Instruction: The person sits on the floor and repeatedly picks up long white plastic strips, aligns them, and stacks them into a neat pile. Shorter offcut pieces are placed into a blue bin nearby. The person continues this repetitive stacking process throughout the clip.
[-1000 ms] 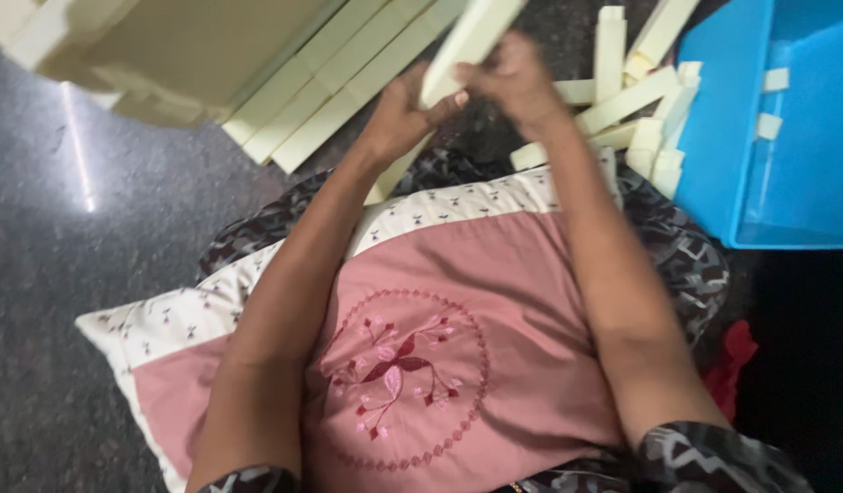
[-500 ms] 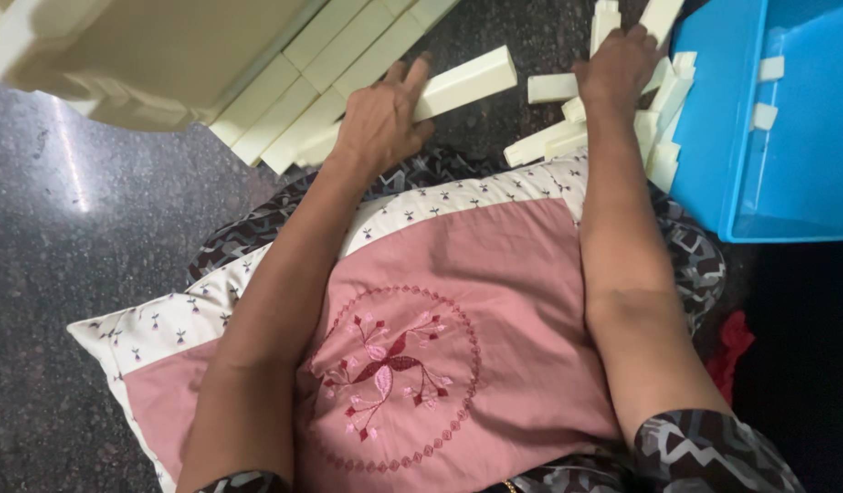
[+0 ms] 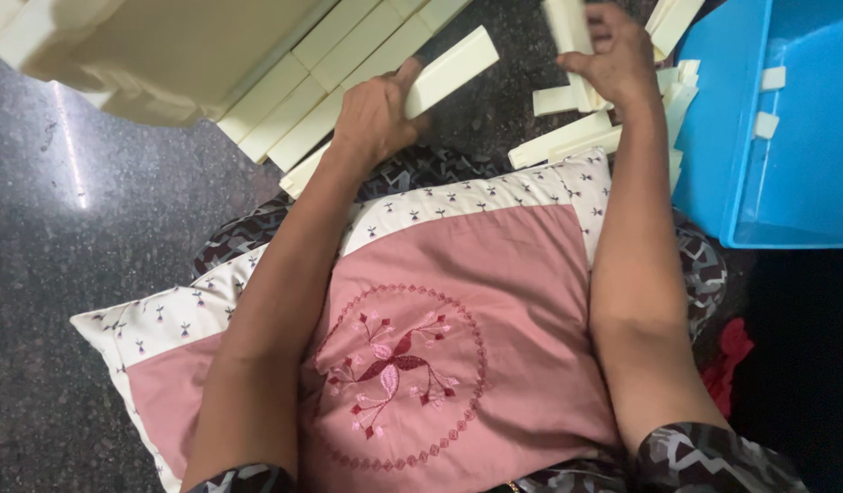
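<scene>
While a pink embroidered pillow lies across the lap, the left hand presses down on one long cream block, fingers closed over its near end, just beyond the pillow's far edge. The block lies against a row of like blocks beside a pale tray on the dark stone floor. Beyond the pillow's far right corner, the right hand grasps another cream block, held upright above a loose heap of blocks. A blue bin stands just right of that heap, holding a few short cream pieces.
</scene>
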